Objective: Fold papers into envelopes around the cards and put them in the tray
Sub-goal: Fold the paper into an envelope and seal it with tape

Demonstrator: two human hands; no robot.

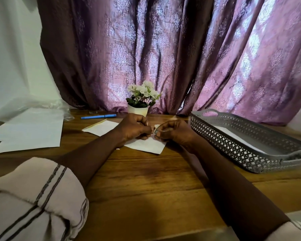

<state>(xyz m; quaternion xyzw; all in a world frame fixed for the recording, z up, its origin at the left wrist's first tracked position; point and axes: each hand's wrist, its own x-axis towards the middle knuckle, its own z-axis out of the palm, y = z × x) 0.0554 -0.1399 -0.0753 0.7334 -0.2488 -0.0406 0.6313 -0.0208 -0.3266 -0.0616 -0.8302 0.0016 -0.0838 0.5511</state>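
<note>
A folded white paper envelope (147, 145) lies on the wooden table in the middle of the view. Just above its far edge my left hand (135, 127) and my right hand (174, 132) meet, fingers curled. Both pinch a small pale thing (155, 130) between them; it is too small to tell what it is. A grey lattice tray (221, 136) stands at the right, with a white folded paper (236, 138) lying inside it. The card is hidden.
Several blank white sheets (29, 133) lie at the left, clear plastic wrap (41, 105) behind them. Another folded paper (101, 127) and a blue pen (98, 116) lie beyond my left hand. A white pot of flowers (139, 108) stands before the purple curtain.
</note>
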